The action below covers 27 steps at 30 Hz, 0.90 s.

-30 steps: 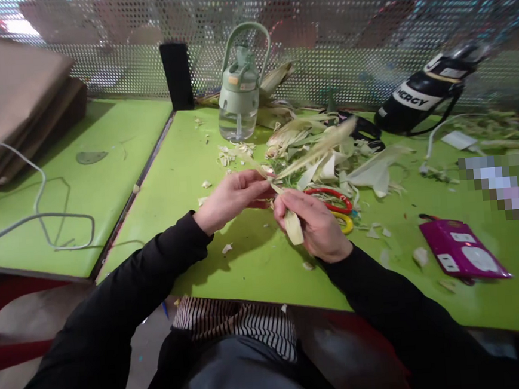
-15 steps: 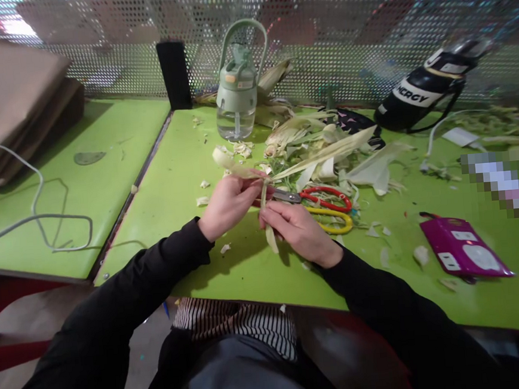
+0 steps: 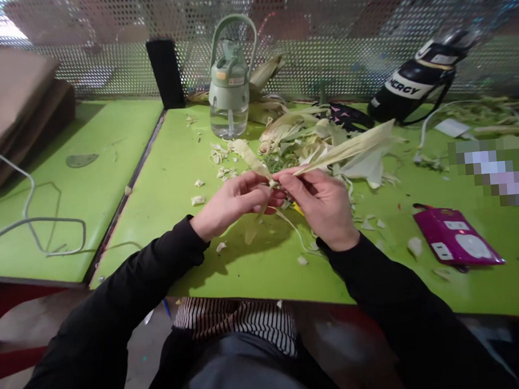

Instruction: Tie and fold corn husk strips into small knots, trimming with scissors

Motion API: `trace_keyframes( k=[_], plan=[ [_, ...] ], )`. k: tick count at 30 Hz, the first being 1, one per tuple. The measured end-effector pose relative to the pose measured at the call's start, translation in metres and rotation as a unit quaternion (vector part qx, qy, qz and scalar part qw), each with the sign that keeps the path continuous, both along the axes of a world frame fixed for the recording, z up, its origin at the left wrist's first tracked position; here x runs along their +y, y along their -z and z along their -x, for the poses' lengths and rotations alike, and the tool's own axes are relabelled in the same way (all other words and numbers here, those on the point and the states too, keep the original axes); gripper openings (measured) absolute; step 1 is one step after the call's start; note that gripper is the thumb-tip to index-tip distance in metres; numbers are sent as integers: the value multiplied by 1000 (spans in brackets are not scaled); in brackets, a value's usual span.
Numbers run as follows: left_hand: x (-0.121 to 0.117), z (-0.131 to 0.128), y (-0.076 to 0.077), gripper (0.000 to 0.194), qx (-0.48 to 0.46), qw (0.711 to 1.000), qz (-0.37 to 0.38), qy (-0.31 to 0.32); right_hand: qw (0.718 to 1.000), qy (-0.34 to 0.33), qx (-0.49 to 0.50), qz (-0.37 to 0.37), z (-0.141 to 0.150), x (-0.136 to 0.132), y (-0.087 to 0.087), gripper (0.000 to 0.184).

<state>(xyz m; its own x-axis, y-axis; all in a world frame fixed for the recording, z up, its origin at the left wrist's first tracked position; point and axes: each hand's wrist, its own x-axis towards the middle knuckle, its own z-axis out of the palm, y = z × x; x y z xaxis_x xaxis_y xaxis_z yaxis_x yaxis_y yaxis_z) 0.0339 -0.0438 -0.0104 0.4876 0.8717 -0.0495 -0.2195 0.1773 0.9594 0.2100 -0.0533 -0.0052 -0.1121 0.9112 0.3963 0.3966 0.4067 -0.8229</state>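
Above the front of the green table, my left hand (image 3: 230, 204) is closed on a knotted corn husk strip (image 3: 253, 159). One pale end of it sticks up past the fingers, and another hangs below them. My right hand (image 3: 328, 208) pinches the husk close to the knot, its fingertips nearly meeting those of the left. A long husk leaf (image 3: 357, 145) extends from the right fingers toward the upper right. Beneath the right hand a bit of the scissors' yellow handle (image 3: 297, 208) shows; the rest is hidden. Behind lies a heap of husks (image 3: 277, 132).
A green-lidded water bottle (image 3: 228, 92) stands behind the scraps. The black bottle (image 3: 406, 90) leans at the back right. A purple packet (image 3: 458, 236) lies at right, brown paper bags (image 3: 7, 100) at left, with a white cable (image 3: 29, 188). A perforated screen (image 3: 114, 56) borders the back.
My right hand has moved up and right, from the hanging husk end to beside the knot, and now covers most of the scissors. The left hand stays near its place, with its fingers shifted.
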Motion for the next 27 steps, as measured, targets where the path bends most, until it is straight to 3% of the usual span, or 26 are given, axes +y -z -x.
trace_keyframes(
  k=[7, 17, 22, 25, 27],
  plan=[
    [2, 0, 5, 13, 78, 996, -50, -17, 996, -44, 46, 67, -1, 2, 1, 28],
    [1, -1, 3, 8, 63, 995, -46, -56, 964, -43, 230, 129, 3, 6, 13, 25],
    [-5, -4, 2, 19, 85, 993, -72, -27, 980, -43, 153, 120, 0, 8, 9, 29],
    [-8, -6, 5, 13, 102, 991, -85, 4, 992, -48, 82, 88, -1, 8, 9, 28],
    [-8, -6, 8, 11, 85, 995, -54, 27, 990, -47, 99, 91, 0, 9, 12, 24]
  ],
)
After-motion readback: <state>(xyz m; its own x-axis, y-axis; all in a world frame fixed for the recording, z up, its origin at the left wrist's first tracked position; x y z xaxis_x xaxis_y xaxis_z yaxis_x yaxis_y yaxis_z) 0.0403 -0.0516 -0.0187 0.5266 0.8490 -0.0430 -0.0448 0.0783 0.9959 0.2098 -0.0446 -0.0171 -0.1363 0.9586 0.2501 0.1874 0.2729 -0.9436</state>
